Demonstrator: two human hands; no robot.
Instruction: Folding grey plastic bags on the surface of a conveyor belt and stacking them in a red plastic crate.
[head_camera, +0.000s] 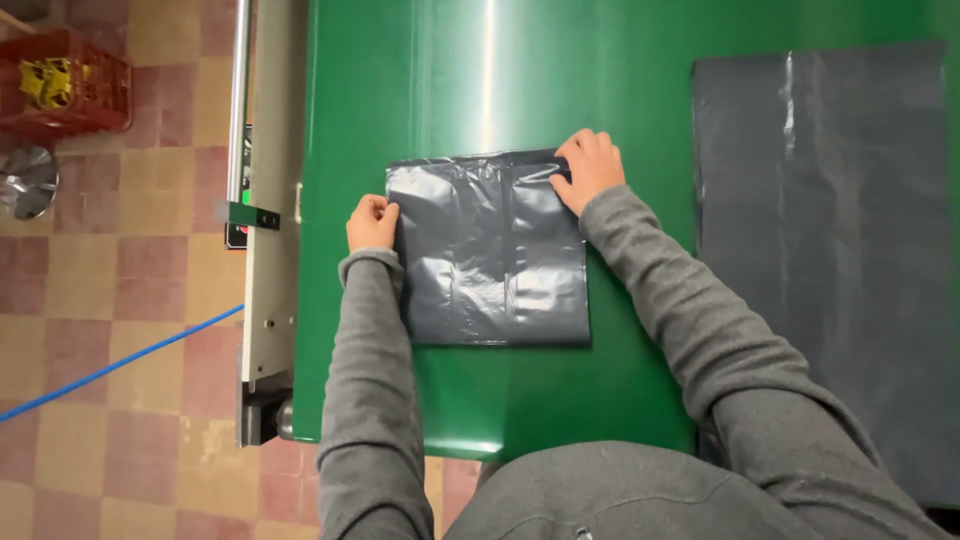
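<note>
Green table (450, 390) filling the middle; flat dark sheet (820, 250) at right, well apart from the hands. Folded grey bag (490, 260) lying mid-table, between both hands. Right hand (590, 168) on bag's top right corner, fingers clamped on the edge. Left hand (372, 222) at left edge, fingers curled together, pinching the bag.

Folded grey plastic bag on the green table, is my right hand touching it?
Touching. The head view shows the right hand lying over the far right corner of the folded grey plastic bag, its fingers pressed on the film with no green table between.
</note>
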